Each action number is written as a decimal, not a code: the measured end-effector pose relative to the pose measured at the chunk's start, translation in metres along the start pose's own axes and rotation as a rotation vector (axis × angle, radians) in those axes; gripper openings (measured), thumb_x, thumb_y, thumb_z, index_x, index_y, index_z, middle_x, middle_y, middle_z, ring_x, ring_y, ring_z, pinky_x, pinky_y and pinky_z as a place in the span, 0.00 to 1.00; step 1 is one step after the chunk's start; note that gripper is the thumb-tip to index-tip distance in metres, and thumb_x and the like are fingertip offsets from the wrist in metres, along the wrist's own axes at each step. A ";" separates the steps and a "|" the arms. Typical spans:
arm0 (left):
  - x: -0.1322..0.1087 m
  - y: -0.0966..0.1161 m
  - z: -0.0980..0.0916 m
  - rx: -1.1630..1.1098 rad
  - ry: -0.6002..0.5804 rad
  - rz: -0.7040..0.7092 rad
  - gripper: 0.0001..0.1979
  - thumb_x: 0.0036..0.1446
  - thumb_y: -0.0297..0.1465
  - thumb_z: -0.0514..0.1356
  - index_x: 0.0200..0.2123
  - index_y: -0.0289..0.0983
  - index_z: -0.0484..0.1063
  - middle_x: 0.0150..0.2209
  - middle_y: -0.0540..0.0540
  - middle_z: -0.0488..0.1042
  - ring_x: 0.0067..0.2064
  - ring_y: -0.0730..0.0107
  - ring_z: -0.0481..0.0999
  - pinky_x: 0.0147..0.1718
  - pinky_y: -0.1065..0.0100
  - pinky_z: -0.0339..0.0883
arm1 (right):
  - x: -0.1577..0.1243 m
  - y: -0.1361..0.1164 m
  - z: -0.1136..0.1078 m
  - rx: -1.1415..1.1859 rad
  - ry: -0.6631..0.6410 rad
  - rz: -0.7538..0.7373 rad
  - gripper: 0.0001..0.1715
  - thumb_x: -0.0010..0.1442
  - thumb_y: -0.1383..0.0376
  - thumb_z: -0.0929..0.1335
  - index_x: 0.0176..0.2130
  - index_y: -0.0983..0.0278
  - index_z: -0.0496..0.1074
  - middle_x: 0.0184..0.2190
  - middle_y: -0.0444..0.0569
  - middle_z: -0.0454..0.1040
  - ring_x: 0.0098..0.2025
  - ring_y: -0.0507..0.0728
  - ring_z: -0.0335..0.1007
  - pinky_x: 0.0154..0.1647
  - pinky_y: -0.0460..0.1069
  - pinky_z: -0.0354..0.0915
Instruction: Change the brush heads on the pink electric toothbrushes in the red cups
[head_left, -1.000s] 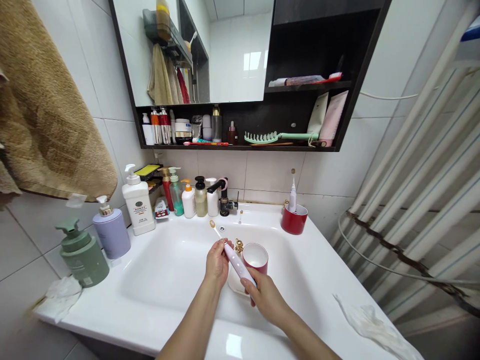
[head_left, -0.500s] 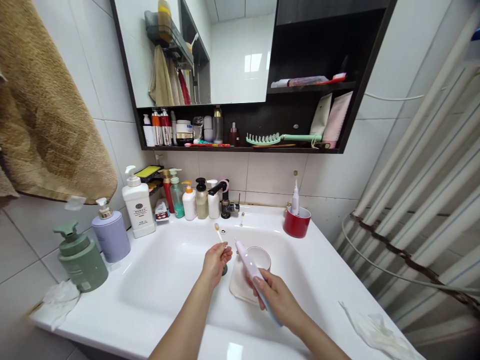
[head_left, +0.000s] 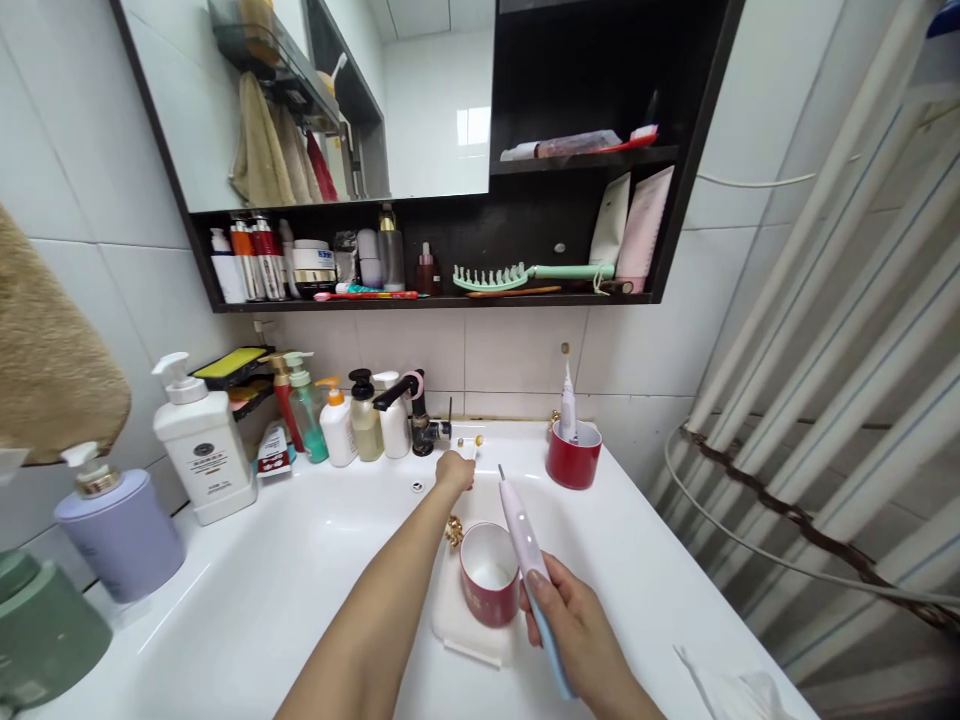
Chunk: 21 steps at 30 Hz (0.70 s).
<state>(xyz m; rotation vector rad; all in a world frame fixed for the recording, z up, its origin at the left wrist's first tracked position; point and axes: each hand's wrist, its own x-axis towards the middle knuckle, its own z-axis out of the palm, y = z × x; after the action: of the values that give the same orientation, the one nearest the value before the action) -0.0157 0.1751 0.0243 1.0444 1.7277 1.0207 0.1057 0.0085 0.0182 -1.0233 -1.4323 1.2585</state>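
Observation:
My right hand (head_left: pixel 566 620) is wrapped round an electric toothbrush handle (head_left: pixel 523 530), pink at the top and pale blue lower down. Its thin metal shaft is bare and points up and away. My left hand (head_left: pixel 456 470) reaches to the sink's back ledge, fingers closed and mostly hidden from me. By its fingertips is a white toothbrush head (head_left: pixel 478 441) with yellowish bristles; a second small tip shows just left of it. Below my hands, a red cup (head_left: pixel 490 590) with a white inside stands tilted on a cream tray (head_left: pixel 472 650) in the sink.
Another red cup (head_left: pixel 574 460) on the right ledge holds an electric toothbrush (head_left: pixel 568 410) upright. A black faucet (head_left: pixel 422 420) and several pump bottles line the back left. Overhead juts a dark cabinet (head_left: pixel 442 302). Crumpled tissue (head_left: pixel 739 695) lies on the right rim.
My left hand has moved forward from above the basin to the back ledge with the toothbrush head. My right hand keeps its hold on the handle. The view has shifted right.

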 end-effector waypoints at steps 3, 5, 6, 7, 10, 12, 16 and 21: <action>0.021 0.004 0.013 0.064 0.062 0.027 0.09 0.35 0.21 0.56 0.11 0.34 0.58 0.16 0.44 0.66 0.26 0.64 0.70 0.24 0.69 0.61 | 0.000 -0.004 -0.001 0.001 0.006 -0.040 0.20 0.50 0.54 0.56 0.34 0.67 0.60 0.17 0.40 0.58 0.17 0.47 0.54 0.20 0.44 0.54; 0.028 0.003 0.016 0.071 0.108 0.069 0.12 0.34 0.20 0.57 0.10 0.35 0.55 0.18 0.43 0.67 0.32 0.62 0.69 0.27 0.70 0.60 | -0.001 -0.005 -0.002 -0.007 0.006 -0.044 0.21 0.49 0.53 0.56 0.35 0.67 0.60 0.16 0.40 0.58 0.17 0.48 0.54 0.21 0.44 0.54; 0.030 0.002 0.017 0.067 0.130 0.096 0.12 0.33 0.21 0.57 0.10 0.36 0.55 0.20 0.43 0.67 0.36 0.62 0.68 0.29 0.70 0.60 | -0.001 -0.004 -0.003 -0.015 0.006 -0.045 0.22 0.49 0.53 0.56 0.35 0.67 0.60 0.16 0.40 0.57 0.17 0.48 0.54 0.21 0.44 0.54; 0.031 0.000 0.016 0.059 0.150 0.125 0.13 0.33 0.21 0.57 0.10 0.36 0.54 0.22 0.43 0.68 0.39 0.62 0.67 0.31 0.71 0.59 | -0.002 -0.004 -0.003 -0.024 -0.001 -0.048 0.22 0.49 0.53 0.56 0.36 0.67 0.60 0.15 0.40 0.57 0.17 0.48 0.54 0.21 0.44 0.54; 0.029 -0.004 0.011 0.015 0.197 0.199 0.13 0.33 0.22 0.58 0.11 0.36 0.54 0.26 0.44 0.67 0.44 0.63 0.63 0.35 0.71 0.57 | -0.002 -0.001 -0.002 -0.045 -0.030 -0.063 0.22 0.50 0.53 0.55 0.36 0.67 0.61 0.15 0.40 0.57 0.17 0.48 0.54 0.21 0.44 0.54; 0.026 -0.006 0.005 -0.030 0.216 0.221 0.12 0.34 0.20 0.57 0.11 0.35 0.54 0.26 0.44 0.66 0.45 0.65 0.62 0.36 0.72 0.56 | -0.002 -0.001 -0.001 -0.048 -0.037 -0.072 0.21 0.50 0.53 0.55 0.36 0.67 0.61 0.16 0.41 0.57 0.17 0.48 0.54 0.21 0.44 0.54; 0.018 -0.010 -0.006 -0.128 0.206 0.185 0.16 0.35 0.15 0.53 0.08 0.35 0.49 0.22 0.44 0.65 0.42 0.65 0.64 0.36 0.72 0.56 | -0.003 0.000 -0.001 -0.051 -0.040 -0.075 0.20 0.51 0.55 0.56 0.36 0.67 0.61 0.17 0.41 0.57 0.17 0.47 0.53 0.21 0.44 0.54; -0.009 -0.020 -0.027 -0.263 0.080 0.068 0.15 0.37 0.17 0.54 0.08 0.35 0.53 0.14 0.48 0.61 0.30 0.67 0.69 0.29 0.71 0.59 | -0.003 0.002 -0.001 -0.098 -0.076 -0.063 0.19 0.51 0.56 0.56 0.36 0.67 0.61 0.17 0.40 0.56 0.17 0.47 0.53 0.21 0.44 0.54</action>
<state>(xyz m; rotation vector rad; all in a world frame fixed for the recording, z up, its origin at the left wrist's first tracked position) -0.0429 0.1551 0.0157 0.9085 1.5775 1.3095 0.1074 0.0059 0.0159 -0.9965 -1.5857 1.2021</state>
